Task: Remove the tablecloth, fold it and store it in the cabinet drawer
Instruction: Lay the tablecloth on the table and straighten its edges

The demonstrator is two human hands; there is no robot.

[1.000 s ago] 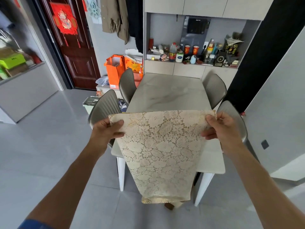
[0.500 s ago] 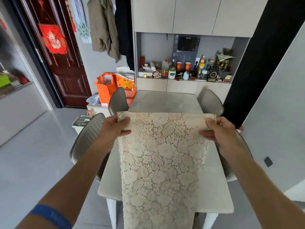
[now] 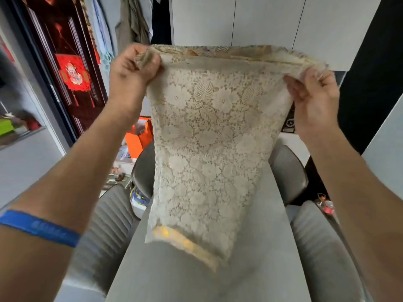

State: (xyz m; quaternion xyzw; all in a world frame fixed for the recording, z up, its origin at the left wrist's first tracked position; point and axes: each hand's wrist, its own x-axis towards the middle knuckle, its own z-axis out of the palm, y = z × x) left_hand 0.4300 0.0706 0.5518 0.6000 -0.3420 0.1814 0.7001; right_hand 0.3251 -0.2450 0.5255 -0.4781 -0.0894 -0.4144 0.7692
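Both hands hold the lace tablecloth (image 3: pixel 209 136) up at the top of the frame, well apart: the left hand (image 3: pixel 133 68) at upper centre-left pinches one bunched top corner, the right hand (image 3: pixel 314 99) at upper right grips the other with curled fingers. Forearms rise from the lower corners, a blue wristband (image 3: pixel 39 228) on the left one. The cloth, already folded into a layered strip, hangs straight down the middle, its gold-edged hem (image 3: pixel 187 245) swinging just above the bare grey table (image 3: pixel 196 280). The layers at the top edge look uneven, so a slack pinch could likely let one slip and spoil the fold; a trailing hem might also snag the table's edge. Grey chairs (image 3: pixel 109 219) flank the table; beyond, an orange bag (image 3: pixel 136 140) at centre-left and pale cabinet doors (image 3: pixel 261 20) behind.
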